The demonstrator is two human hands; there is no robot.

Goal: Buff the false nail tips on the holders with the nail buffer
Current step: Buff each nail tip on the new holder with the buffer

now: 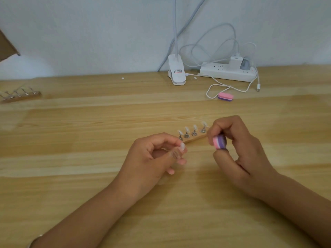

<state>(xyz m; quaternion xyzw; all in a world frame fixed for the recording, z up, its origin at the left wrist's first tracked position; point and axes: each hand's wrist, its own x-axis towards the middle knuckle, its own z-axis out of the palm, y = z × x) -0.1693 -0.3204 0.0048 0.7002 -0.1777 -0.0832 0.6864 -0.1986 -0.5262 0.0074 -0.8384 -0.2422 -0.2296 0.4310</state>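
Your left hand pinches one clear false nail tip. Your right hand clamps the pink-and-purple foam buffer block, beside the wooden holder strip at the centre of the bench. The label on the white clip is unreadable.

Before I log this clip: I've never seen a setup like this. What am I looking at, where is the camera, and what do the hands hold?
There is no machine. One camera worn on the person's head looks down at their bare hands over a wooden table. The left hand pinches a false nail tip. The right hand grips a pink-and-purple nail buffer. Behind them stands a wooden holder with more tips on metal stands. Farther off lie a second holder, a spare buffer, a clip lamp and a power strip.
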